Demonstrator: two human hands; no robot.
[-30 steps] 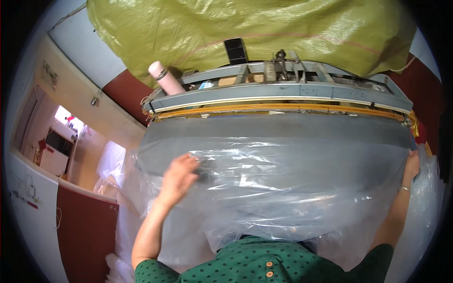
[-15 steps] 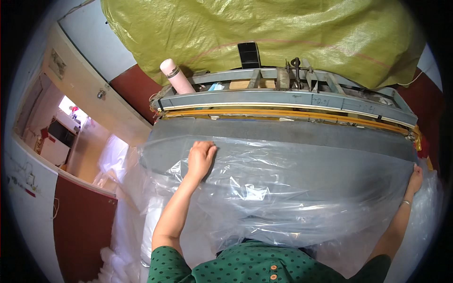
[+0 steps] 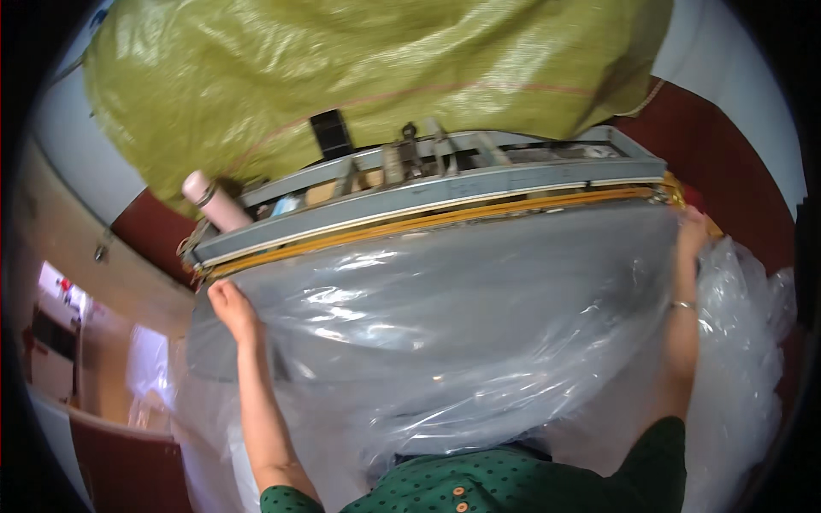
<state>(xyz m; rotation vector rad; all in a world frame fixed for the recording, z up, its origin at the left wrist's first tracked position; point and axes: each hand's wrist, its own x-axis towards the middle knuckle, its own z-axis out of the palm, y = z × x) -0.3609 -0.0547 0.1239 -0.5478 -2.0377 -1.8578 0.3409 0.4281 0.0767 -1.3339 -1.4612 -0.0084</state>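
Now, landmark: the long grey sealing machine (image 3: 445,192), its bar with a yellow-orange strip running from lower left to upper right across the middle of the view.
Plastic sheet: a big clear plastic sheet (image 3: 445,316) lies spread flat just below the machine's bar, over a grey surface, crinkled and shiny, and spills down toward the person's green dotted top (image 3: 479,487).
Left hand: the left hand (image 3: 231,309) sits at the machine's left end, just under the bar, grip pressed together on the sheet's left top edge, knuckles up.
Right hand: the right hand (image 3: 691,229) reaches the machine's right end, touching the sheet's right top corner; fingers curl over the edge, but whether they truly pinch it I cannot tell. A thin bracelet (image 3: 682,304) rings the wrist.
On the machine: a pink-capped bottle (image 3: 215,201) leans at its left end; metal fittings and a small black block (image 3: 330,132) sit along its top.
Behind the machine: a large yellow-green woven sack (image 3: 368,77) bulges above it.
Right of the machine: more loose clear plastic (image 3: 744,342) heaps up below its right end.
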